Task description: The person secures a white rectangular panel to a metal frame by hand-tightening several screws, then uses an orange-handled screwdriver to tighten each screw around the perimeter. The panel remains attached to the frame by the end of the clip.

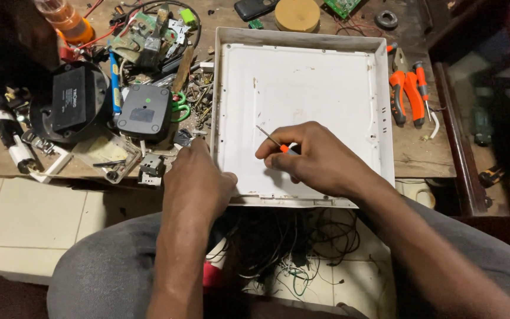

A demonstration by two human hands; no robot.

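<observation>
The white panel (302,112) lies flat on the wooden bench (426,159), its near edge hanging just over the bench's front; it is a shallow square tray with a raised rim, its inner face bare and scuffed. No screws, board or wiring show inside it, so it looks stripped already, or not yet fitted; which of the two I cannot tell, and nothing shows loose or lifted along the rim.

The right hand (320,156) rests on the panel's lower middle, fingers closed about a small screwdriver (273,142) with an orange handle; its thin shaft points toward ten o'clock, tip just above or on the white surface, I cannot tell which. The left hand (196,177) sits at the panel's near-left corner, at eight o'clock from the screwdriver, curled and turned knuckles-up; whether it grips the rim or a small part is hidden.

Outward at nine o'clock from the panel lies a heap of screws and scrap, with a dark grey box (144,112) and a black adapter (69,100) beyond it; at three o'clock, orange pliers (407,94) lie on the bench, well apart from the hands; at twelve o'clock, a tan disc (297,14). Below the bench, between the person's knees, tangled wires (290,248) hang over the tiled floor.
</observation>
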